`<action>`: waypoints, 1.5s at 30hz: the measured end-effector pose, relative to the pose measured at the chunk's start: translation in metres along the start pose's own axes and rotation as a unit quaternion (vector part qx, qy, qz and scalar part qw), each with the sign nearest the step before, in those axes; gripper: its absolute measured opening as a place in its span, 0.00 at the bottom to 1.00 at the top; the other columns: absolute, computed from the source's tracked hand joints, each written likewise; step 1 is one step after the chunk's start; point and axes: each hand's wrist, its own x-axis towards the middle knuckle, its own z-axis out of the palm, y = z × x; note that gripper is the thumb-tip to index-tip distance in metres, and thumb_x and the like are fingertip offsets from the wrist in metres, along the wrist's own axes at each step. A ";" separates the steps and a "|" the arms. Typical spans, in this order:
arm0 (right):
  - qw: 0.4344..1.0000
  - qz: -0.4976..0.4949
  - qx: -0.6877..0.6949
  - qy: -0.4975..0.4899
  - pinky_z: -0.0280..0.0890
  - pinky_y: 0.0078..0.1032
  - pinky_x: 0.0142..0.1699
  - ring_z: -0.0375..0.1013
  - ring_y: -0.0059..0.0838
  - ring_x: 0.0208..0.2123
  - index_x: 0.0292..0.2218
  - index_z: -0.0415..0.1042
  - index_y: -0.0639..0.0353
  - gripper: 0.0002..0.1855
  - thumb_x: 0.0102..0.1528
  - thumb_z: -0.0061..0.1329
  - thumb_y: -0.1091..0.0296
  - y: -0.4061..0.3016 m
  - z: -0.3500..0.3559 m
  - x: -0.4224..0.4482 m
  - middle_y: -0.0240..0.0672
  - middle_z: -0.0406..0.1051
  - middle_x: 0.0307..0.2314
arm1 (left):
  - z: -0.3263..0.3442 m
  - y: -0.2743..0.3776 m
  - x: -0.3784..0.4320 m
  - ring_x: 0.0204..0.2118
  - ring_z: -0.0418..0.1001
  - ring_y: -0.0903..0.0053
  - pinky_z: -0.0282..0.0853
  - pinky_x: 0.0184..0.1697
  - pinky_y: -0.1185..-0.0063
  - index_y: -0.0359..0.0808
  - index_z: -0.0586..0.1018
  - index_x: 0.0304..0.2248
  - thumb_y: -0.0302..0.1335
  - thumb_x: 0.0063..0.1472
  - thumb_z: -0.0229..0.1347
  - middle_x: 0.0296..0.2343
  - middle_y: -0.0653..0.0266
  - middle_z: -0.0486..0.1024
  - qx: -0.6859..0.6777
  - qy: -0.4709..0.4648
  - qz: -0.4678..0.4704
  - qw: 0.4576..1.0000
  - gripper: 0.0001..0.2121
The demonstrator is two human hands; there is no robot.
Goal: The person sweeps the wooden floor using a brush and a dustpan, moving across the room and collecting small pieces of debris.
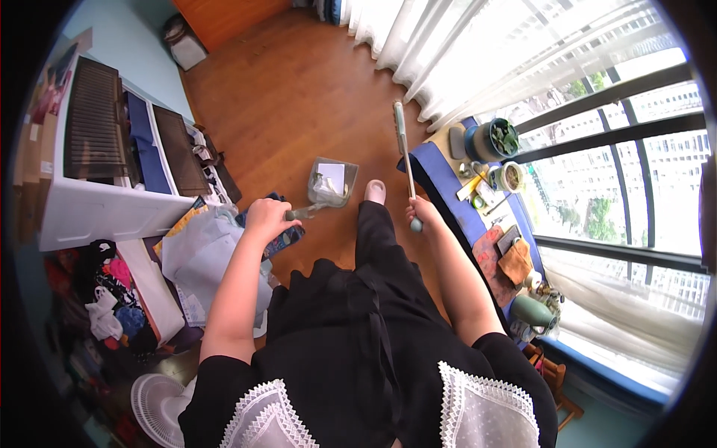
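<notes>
My left hand (268, 218) is closed around the grey handle of a translucent dustpan (351, 178). In the pan lie a white square of paper (330, 175) and a crumpled clear plastic wrapper (325, 190). My right hand (424, 214) grips the end of a pale green and silver handle. That handle belongs to a slim broom (404, 148), whose narrow head reaches towards the curtain, just beside the desk corner. Between the two tools my foot in a pink slipper (376, 191) stands on the wooden floor (269, 112).
On the right, a desk with a blue cover (431, 162) holds a potted plant (504, 137), a brown cloth (515, 262) and a green vase (532, 311). White drawers (112, 218), bags (207, 252) and a fan (157, 409) stand left. Sheer curtains (425, 50) hang ahead.
</notes>
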 end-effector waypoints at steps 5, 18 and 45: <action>0.998 0.000 -0.035 0.055 0.55 0.16 0.18 0.55 0.14 0.14 0.31 0.54 0.50 0.05 0.61 0.33 0.71 -0.072 -0.004 0.110 0.24 0.54 0.16 | -0.017 0.003 0.045 0.22 0.73 0.65 0.66 0.25 0.70 0.39 0.73 0.16 0.45 0.39 0.65 0.15 0.63 0.72 -0.006 -0.007 -0.074 0.997 0.19; 0.970 0.209 0.079 0.093 0.58 0.16 0.16 0.56 0.20 0.11 0.28 0.54 0.54 0.09 0.62 0.32 0.64 -0.170 -0.001 0.211 0.26 0.55 0.12 | -0.053 0.001 0.104 0.24 0.70 0.60 0.63 0.26 0.67 0.37 0.72 0.18 0.44 0.42 0.64 0.16 0.58 0.70 -0.040 0.046 -0.277 0.959 0.19; 0.953 0.168 -0.242 -0.074 0.53 0.18 0.15 0.55 0.17 0.11 0.30 0.56 0.52 0.11 0.61 0.36 0.59 -0.383 0.234 0.271 0.24 0.53 0.12 | -0.082 -0.131 0.187 0.25 0.71 0.61 0.64 0.27 0.67 0.37 0.74 0.20 0.45 0.44 0.63 0.17 0.58 0.71 -0.128 0.075 -0.377 0.914 0.18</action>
